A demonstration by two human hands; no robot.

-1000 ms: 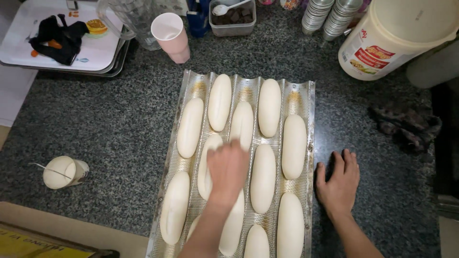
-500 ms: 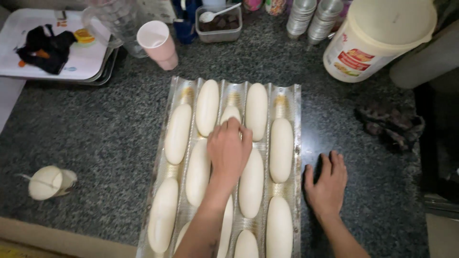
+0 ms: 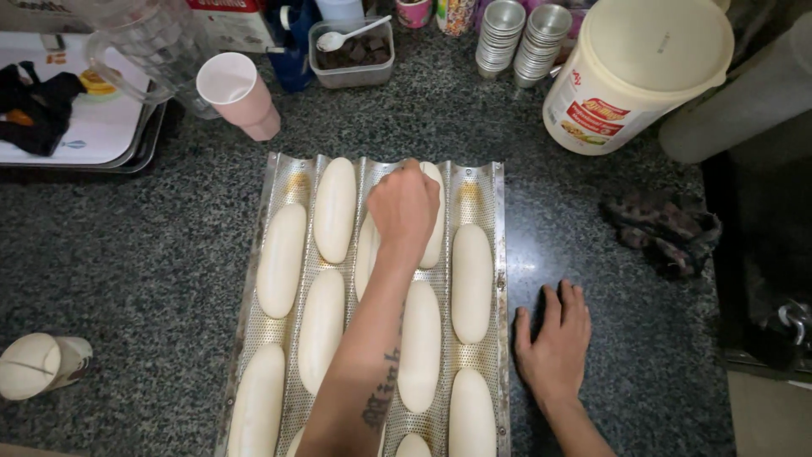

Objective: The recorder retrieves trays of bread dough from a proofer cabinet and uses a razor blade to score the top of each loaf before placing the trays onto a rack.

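Over tray's (image 3: 269, 196) far end: left hand (image 3: 404, 206) fisted on dough roll (image 3: 435, 222); right hand (image 3: 554, 338) flat, empty.

Left hand (image 3: 404, 207): forearm stretched forward up centre of view, fingers curled under in loose fist, knuckles up, dark lettering tattooed along inner forearm. Right hand (image 3: 554, 338): lying flat, palm down, fingers spread and pointing forward.

a cream lidded tub (image 3: 643, 72) bearing a red-and-yellow label (image 3: 595, 116) stands at the counter's top right; a red-and-white carton (image 3: 233, 21) sits top left of centre.
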